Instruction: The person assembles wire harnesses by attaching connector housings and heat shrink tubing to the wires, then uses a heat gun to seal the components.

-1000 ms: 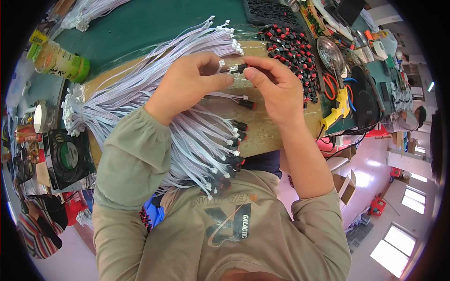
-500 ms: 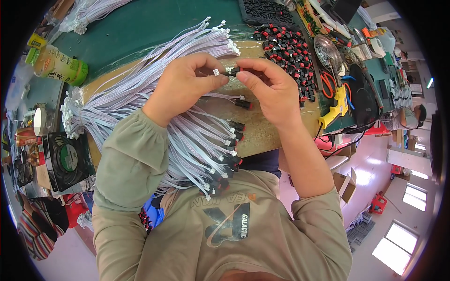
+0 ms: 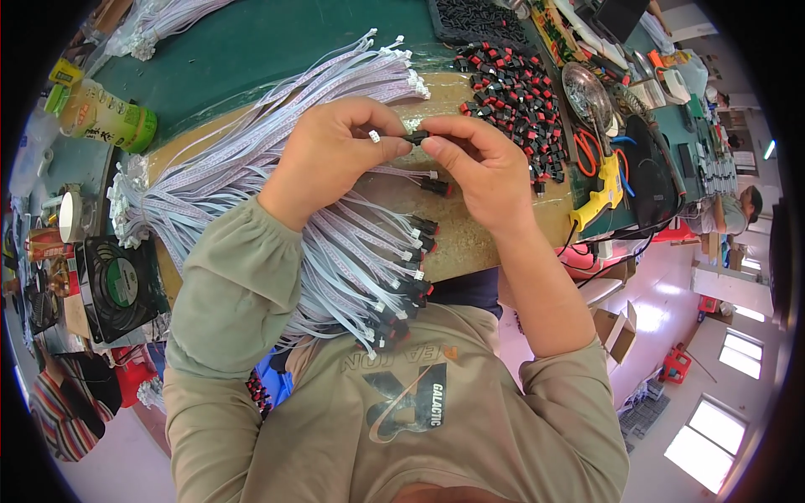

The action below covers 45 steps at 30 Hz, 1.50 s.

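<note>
My left hand (image 3: 325,159) and my right hand (image 3: 485,172) meet above the brown work board, thumbs and forefingers pinched. A small black connector (image 3: 415,137) bridges the two sets of fingertips, and both grip it. Beside my left thumb pokes out a white plug (image 3: 375,136); the lead it belongs to is mostly hidden by the fingers. Under and beside my left hand fans a large bundle of white ribbon cables (image 3: 251,172) with white plugs. Several lower cables end in black-and-red connectors (image 3: 419,289). One finished-looking black end (image 3: 436,186) lies just below my hands.
A heap of black-and-red switch-like parts (image 3: 516,105) lies right of my hands, below a tray of small black pieces (image 3: 478,25). A yellow glue gun (image 3: 602,193) and a metal pan (image 3: 585,90) sit farther right. At left are a green-capped bottle (image 3: 109,117) and a black fan (image 3: 117,285).
The white plug by my left thumb has shifted slightly left and turned. My right fingertips have moved a little down and left, still on the black connector.
</note>
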Motion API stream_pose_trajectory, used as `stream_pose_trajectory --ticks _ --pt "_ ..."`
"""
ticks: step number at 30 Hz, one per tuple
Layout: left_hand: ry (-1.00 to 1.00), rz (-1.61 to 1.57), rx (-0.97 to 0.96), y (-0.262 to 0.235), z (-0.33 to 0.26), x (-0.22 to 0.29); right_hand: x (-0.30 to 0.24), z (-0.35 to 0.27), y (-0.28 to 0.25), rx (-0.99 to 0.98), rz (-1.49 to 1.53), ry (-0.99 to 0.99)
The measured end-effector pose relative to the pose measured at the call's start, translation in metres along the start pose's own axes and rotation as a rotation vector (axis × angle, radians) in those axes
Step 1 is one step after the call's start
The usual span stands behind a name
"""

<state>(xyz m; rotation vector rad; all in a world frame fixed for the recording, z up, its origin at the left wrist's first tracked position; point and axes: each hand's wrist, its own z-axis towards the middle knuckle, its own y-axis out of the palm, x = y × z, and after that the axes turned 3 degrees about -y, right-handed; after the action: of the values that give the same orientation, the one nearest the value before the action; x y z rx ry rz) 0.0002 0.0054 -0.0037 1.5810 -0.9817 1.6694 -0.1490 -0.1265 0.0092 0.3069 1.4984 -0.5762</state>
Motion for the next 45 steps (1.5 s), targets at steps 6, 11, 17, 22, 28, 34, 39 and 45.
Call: stream_pose_trajectory --ticks 6,11,17,22,28,34,39,45 --pt "-0.051 0.123 -0.011 0.001 -0.002 0.010 0.008 -0.004 -0.001 0.022 -0.020 -0.016" --pt "-0.031 0.219 -0.173 0.003 -0.005 0.015 0.010 -0.016 -0.012 -0.064 -0.399 -0.147" --pt "0.118 0.332 -0.051 -0.017 0.002 0.025 0.007 -0.043 -0.019 -0.173 -0.714 -0.232" --pt "0.286 0.741 0.220 -0.011 0.012 0.009 0.000 -0.061 -0.016 -0.361 -0.655 -0.366" --pt "0.412 1.260 0.170 -0.006 0.025 0.001 -0.008 -0.056 -0.021 -0.370 -0.670 -0.296" --pt "0.375 1.072 0.075 -0.007 0.019 0.015 -0.005 -0.040 -0.035 -0.322 -0.669 -0.222" --pt "0.334 0.775 -0.127 0.003 0.013 0.029 0.002 -0.027 -0.044 -0.301 -0.737 -0.280" --pt "0.145 0.615 -0.124 0.014 0.018 0.021 -0.010 -0.003 -0.041 -0.327 -0.724 -0.165"
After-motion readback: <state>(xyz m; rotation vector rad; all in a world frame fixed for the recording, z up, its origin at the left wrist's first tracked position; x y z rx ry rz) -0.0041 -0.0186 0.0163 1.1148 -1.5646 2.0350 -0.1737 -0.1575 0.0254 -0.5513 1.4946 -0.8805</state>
